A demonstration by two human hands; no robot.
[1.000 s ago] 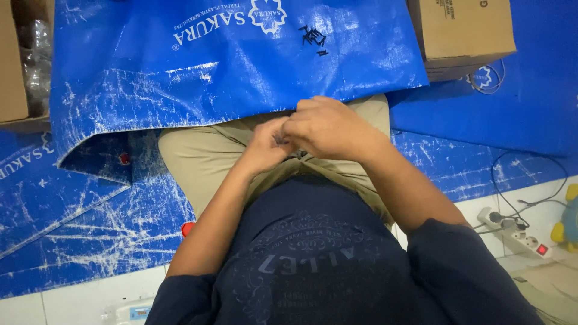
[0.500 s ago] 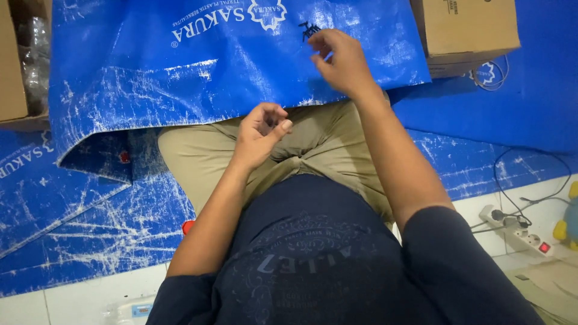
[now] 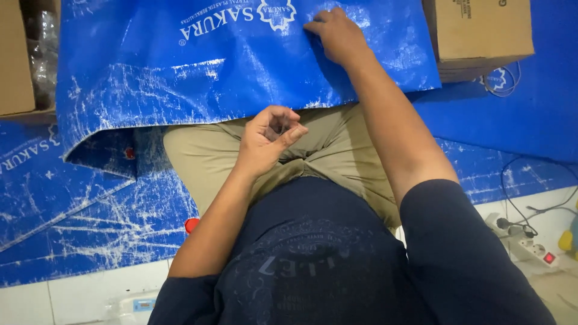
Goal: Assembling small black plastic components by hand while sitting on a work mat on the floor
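Since half a second ago the right hand (image 3: 337,33) has settled flat, fingers spread, on the blue plastic tarpaulin (image 3: 198,72) draped over the lap; left hand (image 3: 268,138) curled loosely, contents hidden; anything small pinched there could slip into the tarpaulin's folds

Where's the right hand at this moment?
In the head view, the right hand lies top centre, resting on the blue plastic sheet, left of the cardboard box.

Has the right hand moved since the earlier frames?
Yes. The right hand left the left hand at the lap and went forward onto the blue tarp, toward the cardboard box.
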